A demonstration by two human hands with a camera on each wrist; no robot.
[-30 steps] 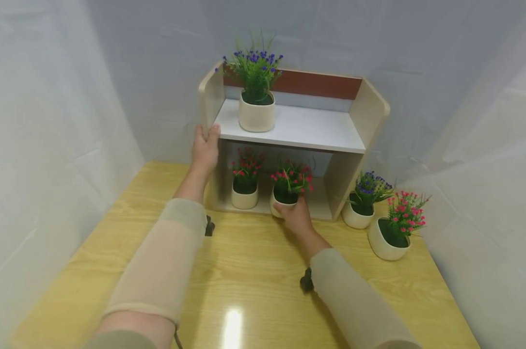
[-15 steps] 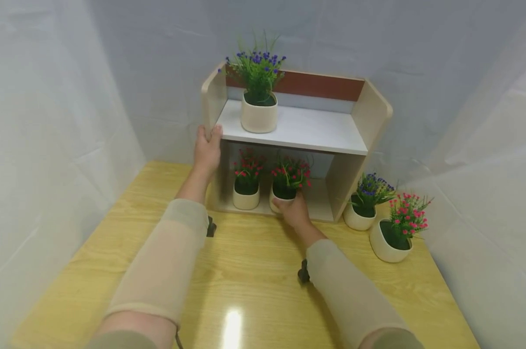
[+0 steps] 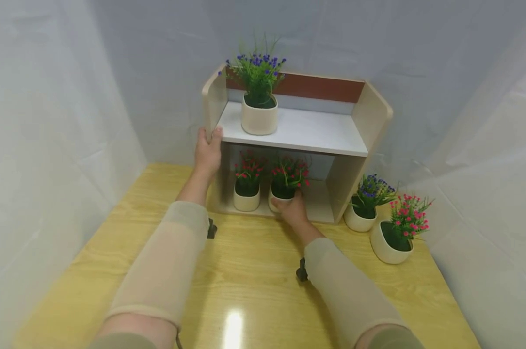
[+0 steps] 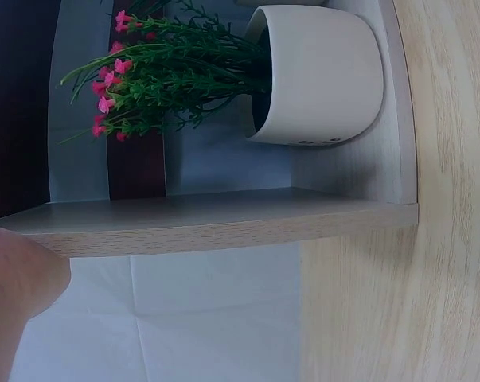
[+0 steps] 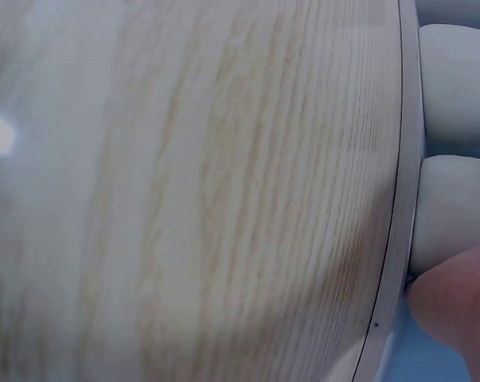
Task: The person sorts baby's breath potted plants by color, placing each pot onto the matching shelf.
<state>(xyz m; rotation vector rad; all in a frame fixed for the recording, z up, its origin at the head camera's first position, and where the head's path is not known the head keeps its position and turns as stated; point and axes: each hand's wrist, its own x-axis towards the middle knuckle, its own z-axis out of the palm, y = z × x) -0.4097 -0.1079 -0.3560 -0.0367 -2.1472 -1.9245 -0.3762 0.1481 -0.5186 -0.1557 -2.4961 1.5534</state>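
My right hand (image 3: 292,209) grips a white potted plant (image 3: 282,191) with red flowers on the bottom board of a small two-tier shelf (image 3: 315,130). In the right wrist view, the thumb (image 5: 454,298) lies against that pot's side, right by the board's front edge. My left hand (image 3: 208,154) holds the shelf's left side panel at the height of the upper board, thumb at the front. Left of the gripped plant stands another red-flowered potted plant (image 3: 247,194), seen close in the left wrist view as a white pot (image 4: 327,76) with pink-red blooms.
A purple-flowered potted plant (image 3: 260,114) sits on the upper board's left part. On the wooden table (image 3: 245,271), right of the shelf, stand a purple-flowered pot (image 3: 360,218) and a pink-flowered pot (image 3: 389,245). White sheeting (image 3: 167,72) hangs behind and at both sides.
My right hand has pushed the gripped plant slightly back and left on the bottom board, closer to the other red-flowered one. The left hand keeps its hold on the side panel.
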